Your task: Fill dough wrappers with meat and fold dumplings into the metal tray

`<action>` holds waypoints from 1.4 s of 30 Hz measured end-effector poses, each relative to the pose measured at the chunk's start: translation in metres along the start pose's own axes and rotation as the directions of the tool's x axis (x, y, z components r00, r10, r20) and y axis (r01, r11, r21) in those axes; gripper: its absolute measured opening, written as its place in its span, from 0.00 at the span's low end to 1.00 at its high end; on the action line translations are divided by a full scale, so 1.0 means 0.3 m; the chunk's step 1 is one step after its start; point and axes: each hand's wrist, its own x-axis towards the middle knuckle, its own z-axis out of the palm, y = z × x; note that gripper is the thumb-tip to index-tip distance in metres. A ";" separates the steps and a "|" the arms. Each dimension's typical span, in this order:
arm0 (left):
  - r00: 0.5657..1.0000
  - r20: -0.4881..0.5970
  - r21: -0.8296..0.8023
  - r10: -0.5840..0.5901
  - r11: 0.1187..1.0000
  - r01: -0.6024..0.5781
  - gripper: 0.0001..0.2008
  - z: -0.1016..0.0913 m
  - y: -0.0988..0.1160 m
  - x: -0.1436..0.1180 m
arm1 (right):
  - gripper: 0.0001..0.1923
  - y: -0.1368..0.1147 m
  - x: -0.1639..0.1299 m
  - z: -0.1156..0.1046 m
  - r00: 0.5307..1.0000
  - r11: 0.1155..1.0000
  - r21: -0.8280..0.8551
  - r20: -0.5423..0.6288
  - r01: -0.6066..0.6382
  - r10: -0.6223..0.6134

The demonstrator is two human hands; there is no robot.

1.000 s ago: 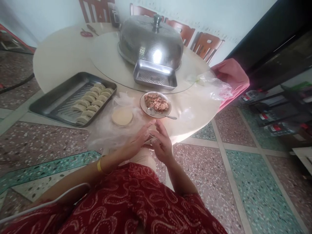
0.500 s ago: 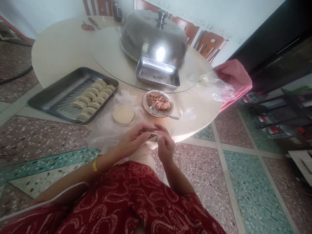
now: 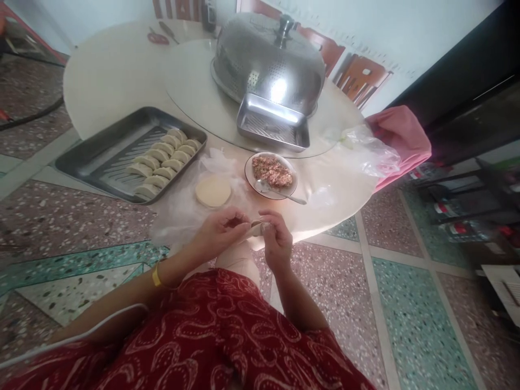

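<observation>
Between my two hands is a folded dumpling (image 3: 255,229), partly hidden by the fingers. My left hand (image 3: 222,232) pinches its left end with thumb and fingers. On the other end, my right hand (image 3: 277,238) is closed, thumb against the fingers. Just beyond my left hand, pale round dumpling wrappers (image 3: 213,190) lie on a crumpled plastic sheet (image 3: 174,216). A bowl (image 3: 247,172) of minced filling (image 3: 271,170) stands past my right hand, with a metal spoon (image 3: 286,197) resting in it. Folded dumplings (image 3: 162,154) sit in rows in a dark tray (image 3: 101,135) at the left.
A large perforated metal dome cover (image 3: 268,59) stands on the glass turntable, with a small metal tray (image 3: 272,130) before it. Red scissors (image 3: 157,38) and a knife (image 3: 168,31) lie at the back left. A clear plastic bag (image 3: 369,151) and pink cloth (image 3: 402,135) are at the right edge.
The view has shifted slightly, so the table things appear farther right. My fingers have moved a little along the dumpling, and more of it shows between my hands.
</observation>
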 end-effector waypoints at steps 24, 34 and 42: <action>0.998 -0.055 0.001 0.030 1.000 -0.030 0.10 -0.021 -0.045 0.018 | 0.06 0.003 0.046 0.035 0.999 0.999 -0.052 0.029 0.016 -0.015; 0.999 -0.035 0.065 -0.004 0.998 0.006 0.06 -0.037 -0.017 0.027 | 0.06 -0.014 0.045 0.026 0.964 0.980 -0.162 0.256 0.119 -0.075; 0.998 -0.017 0.109 0.062 0.992 -0.060 0.08 -0.046 0.017 0.020 | 0.04 -0.020 0.039 0.042 0.977 0.979 -0.165 0.197 0.118 -0.085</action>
